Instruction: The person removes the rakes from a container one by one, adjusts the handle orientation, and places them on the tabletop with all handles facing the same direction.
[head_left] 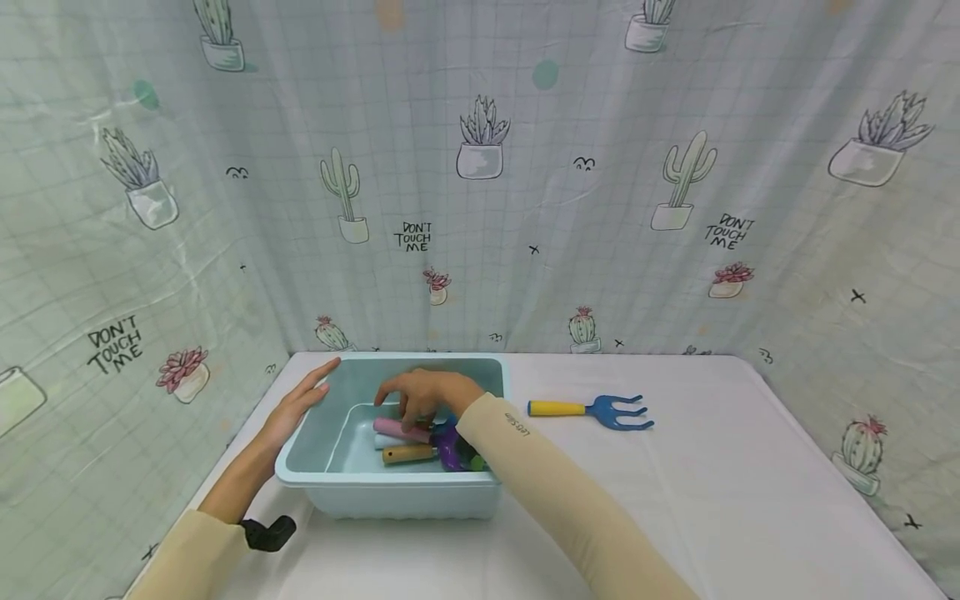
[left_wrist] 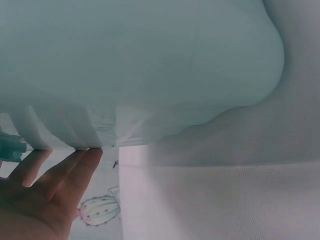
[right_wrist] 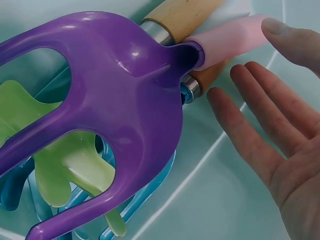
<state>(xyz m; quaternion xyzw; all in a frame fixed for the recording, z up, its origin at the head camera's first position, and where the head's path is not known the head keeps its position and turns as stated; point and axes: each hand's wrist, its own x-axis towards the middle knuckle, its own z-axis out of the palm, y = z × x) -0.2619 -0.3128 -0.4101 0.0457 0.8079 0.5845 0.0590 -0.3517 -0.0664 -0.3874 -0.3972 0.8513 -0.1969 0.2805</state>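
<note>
A pale blue-green plastic basin (head_left: 405, 497) stands on the table with several garden hand tools in it. My left hand (head_left: 283, 419) rests against the basin's left side, fingers stretched and fingertips (left_wrist: 92, 156) on its outer wall. Inside, my right hand (head_left: 429, 393) is over a purple hand fork (right_wrist: 132, 85) with a pink handle (right_wrist: 232, 39). The thumb (right_wrist: 280, 32) touches the end of that handle, while the other fingers spread apart below it. Under the fork lie a wooden handle (head_left: 407, 453), a pale blue handle (head_left: 386, 442) and green pronged plastic (right_wrist: 82, 167).
A blue hand fork (head_left: 611, 412) with a yellow handle (head_left: 555, 408) lies on the white table (head_left: 712, 492), right of the basin. A cactus-print curtain (head_left: 540, 200) closes off the back and both sides. A black band (head_left: 268, 533) is at my left wrist.
</note>
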